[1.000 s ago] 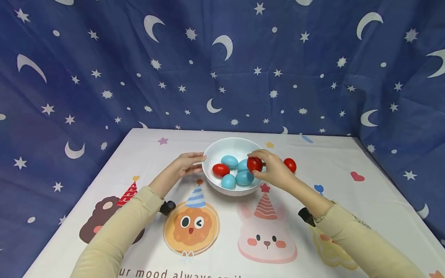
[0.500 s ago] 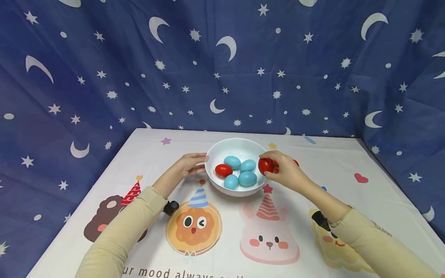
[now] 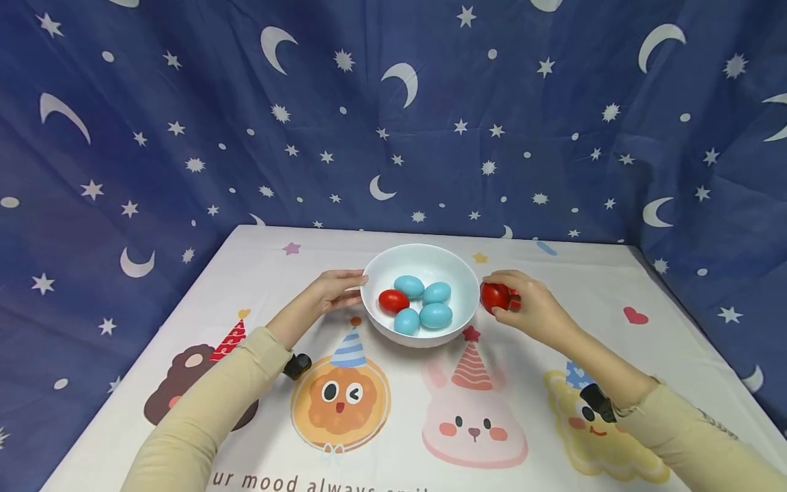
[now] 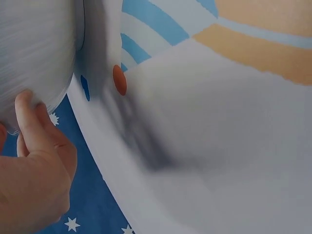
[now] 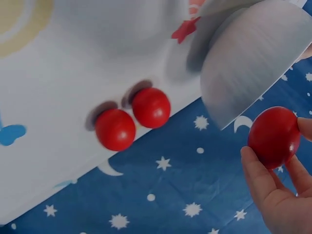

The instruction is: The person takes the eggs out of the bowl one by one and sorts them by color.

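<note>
A white bowl [image 3: 424, 261] stands on the table with a red egg [image 3: 393, 301] and several light blue eggs [image 3: 436, 316] inside. My left hand [image 3: 328, 290] holds the bowl by its left side, thumb at the rim and fingers against the outer wall, as the left wrist view shows. Just outside the bowl's right rim, my right hand [image 3: 536, 309] pinches another red egg [image 5: 274, 137] between thumb and fingertips. Two more red eggs [image 5: 115, 129] sit side by side on the table, mostly hidden behind the right hand in the head view.
A white cloth [image 3: 369, 437] printed with cartoon animals covers the table. Behind its far edge hangs a dark blue curtain [image 3: 332, 89] with moons and stars. A black wrist camera [image 3: 596, 402] sits under the right forearm, and another wrist camera [image 3: 298, 366] under the left.
My right hand has moved right with the red egg, from over the bowl's right side to outside its rim. My left hand has stayed at the bowl.
</note>
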{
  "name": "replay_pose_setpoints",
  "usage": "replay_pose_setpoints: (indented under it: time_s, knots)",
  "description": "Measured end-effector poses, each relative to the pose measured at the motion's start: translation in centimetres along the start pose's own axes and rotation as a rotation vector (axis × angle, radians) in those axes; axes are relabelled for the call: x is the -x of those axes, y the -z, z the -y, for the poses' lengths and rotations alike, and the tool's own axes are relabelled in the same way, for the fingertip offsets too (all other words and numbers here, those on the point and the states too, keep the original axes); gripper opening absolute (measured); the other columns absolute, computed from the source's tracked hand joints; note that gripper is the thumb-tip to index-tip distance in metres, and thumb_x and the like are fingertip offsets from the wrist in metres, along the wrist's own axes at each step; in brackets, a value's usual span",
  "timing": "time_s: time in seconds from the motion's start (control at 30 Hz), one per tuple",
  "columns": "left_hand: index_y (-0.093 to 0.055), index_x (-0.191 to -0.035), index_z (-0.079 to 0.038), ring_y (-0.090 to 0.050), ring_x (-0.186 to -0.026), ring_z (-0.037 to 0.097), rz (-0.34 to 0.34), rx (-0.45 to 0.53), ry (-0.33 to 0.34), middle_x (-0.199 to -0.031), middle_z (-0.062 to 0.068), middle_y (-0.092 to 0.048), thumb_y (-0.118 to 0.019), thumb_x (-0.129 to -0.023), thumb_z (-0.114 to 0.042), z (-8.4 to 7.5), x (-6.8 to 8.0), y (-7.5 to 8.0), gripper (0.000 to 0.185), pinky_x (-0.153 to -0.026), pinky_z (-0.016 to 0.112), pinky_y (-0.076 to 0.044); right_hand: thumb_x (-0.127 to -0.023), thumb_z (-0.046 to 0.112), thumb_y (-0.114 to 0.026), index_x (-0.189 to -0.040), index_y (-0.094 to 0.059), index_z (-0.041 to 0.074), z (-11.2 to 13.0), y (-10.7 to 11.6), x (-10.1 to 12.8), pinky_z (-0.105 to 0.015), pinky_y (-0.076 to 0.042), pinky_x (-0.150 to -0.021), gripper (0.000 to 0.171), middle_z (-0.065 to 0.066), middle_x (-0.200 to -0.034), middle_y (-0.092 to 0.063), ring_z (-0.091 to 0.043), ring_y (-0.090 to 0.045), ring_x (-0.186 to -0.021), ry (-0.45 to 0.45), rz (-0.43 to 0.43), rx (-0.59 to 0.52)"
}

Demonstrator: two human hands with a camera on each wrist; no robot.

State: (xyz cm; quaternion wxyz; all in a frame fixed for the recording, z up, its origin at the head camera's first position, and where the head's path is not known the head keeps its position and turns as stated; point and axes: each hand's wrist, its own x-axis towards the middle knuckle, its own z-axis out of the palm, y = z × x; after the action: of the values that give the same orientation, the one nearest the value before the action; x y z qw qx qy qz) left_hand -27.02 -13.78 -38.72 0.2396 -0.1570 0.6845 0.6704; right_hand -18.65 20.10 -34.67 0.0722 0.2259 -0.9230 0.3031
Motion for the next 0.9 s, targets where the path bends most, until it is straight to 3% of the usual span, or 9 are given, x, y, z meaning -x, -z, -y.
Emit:
replay_pose_setpoints:
  time_s: [0.17, 0.37, 0.6, 0.9]
  knots:
    - [-0.044, -0.141, -0.01, -0.061, -0.071, 0.006, 0.013, 0.019, -0.004, -0.119, 0.008, -0.054, -0.061, -0.092, -0.015, -0.1, 0.1, -0.1, 0.052, -0.067, 0.017, -0.061, -0.076, -0.006, -0.07, -0.12, -0.057, -0.006, -1.1, 0.7, 0.9, -0.054, -0.057, -0.084, 0.046, -0.024, -0.123, -0.056, -0.042, -0.056, -0.107, -0.042, -0.033, -0.034]
    - [-0.044, -0.141, -0.008, -0.062, -0.068, 0.007, 0.019, 0.03, -0.013, -0.111, 0.007, -0.056, -0.06, -0.093, -0.015, 0.1, 0.2, 0.1, 0.052, -0.064, 0.016, -0.061, -0.078, -0.005, -0.069, -0.122, -0.055, -0.008, -2.8, 1.0, 1.9, -0.055, -0.055, -0.086, 0.046, -0.026, -0.125, -0.054, -0.044, -0.054, -0.111, -0.097, -0.039, -0.031]
    - [-0.044, -0.141, -0.009, -0.06, -0.074, 0.008, -0.005, 0.006, -0.003, -0.131, 0.011, -0.05, -0.06, -0.093, -0.013, 0.2, 0.3, 0.0, 0.051, -0.065, 0.017, -0.061, -0.078, -0.005, -0.067, -0.122, -0.054, -0.01, -4.7, 1.3, 2.6, -0.056, -0.055, -0.084, 0.046, -0.029, -0.123, -0.054, -0.045, -0.054, -0.109, -0.122, -0.058, -0.006]
    - [-0.044, -0.141, -0.01, -0.06, -0.074, 0.008, -0.004, 0.018, 0.001, -0.136, 0.012, -0.047, -0.061, -0.092, -0.012, 0.2, 0.0, -0.2, 0.051, -0.067, 0.017, -0.061, -0.077, -0.007, -0.069, -0.121, -0.053, -0.012, -7.4, 2.0, 2.4, -0.058, -0.053, -0.084, 0.048, -0.033, -0.122, -0.053, -0.048, -0.053, -0.106, -0.138, -0.074, 0.006]
